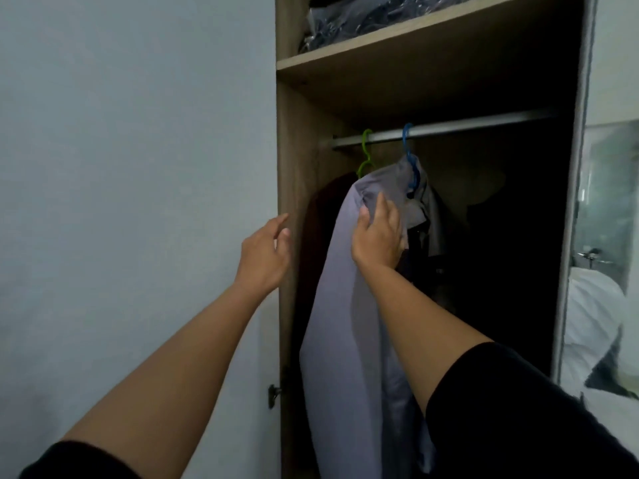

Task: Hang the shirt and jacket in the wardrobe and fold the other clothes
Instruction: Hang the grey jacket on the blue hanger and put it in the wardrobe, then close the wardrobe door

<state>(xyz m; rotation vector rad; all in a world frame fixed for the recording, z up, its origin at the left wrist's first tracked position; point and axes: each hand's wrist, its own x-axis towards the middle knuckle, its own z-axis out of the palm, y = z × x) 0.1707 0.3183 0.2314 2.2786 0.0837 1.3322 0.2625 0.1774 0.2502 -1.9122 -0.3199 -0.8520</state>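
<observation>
Your right hand [378,236], mid-frame, pinches the shoulder of the grey shirt [345,323], hung on the blue hanger [411,160] in the wardrobe [294,133]. Left hand [264,255] loose, holding nothing. Fabric looks light, limp; grip the shoulder seam.

The long grey-lilac shirt [345,305] runs off the bottom edge. It hides most of the dark garment [321,216] on the green plastic hanger [366,153]. The wardrobe's right interior is too dark to read.

The grey shirt [345,305] hangs on a blue hanger [411,157] beside the dark jacket [318,229] in the wardrobe [290,167].
</observation>
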